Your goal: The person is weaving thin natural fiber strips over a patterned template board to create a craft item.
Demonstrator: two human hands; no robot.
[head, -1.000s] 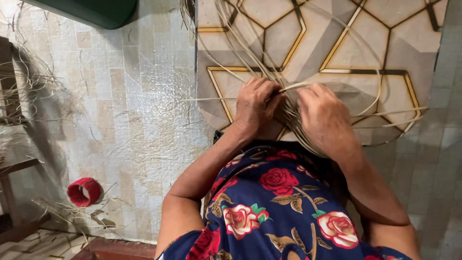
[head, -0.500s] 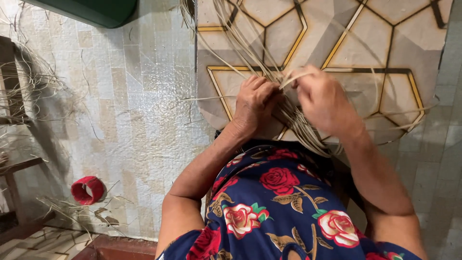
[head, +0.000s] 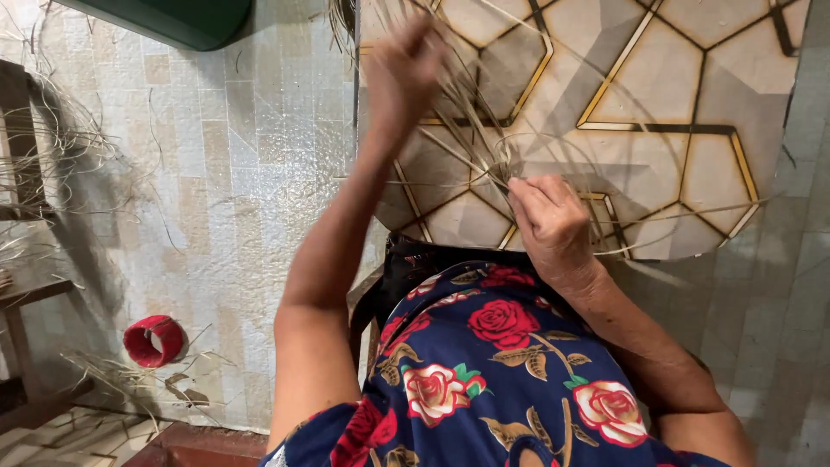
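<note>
Left hand (head: 402,65) risen from weave, pulling strand taut, blurred; right hand (head: 549,216) pinching reed strips (head: 467,130) at crossing; tightening underway.

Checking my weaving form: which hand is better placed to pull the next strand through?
Probably the left hand: it is raised, gripping strands. The right hand pins the bundle at the crossing.
</note>
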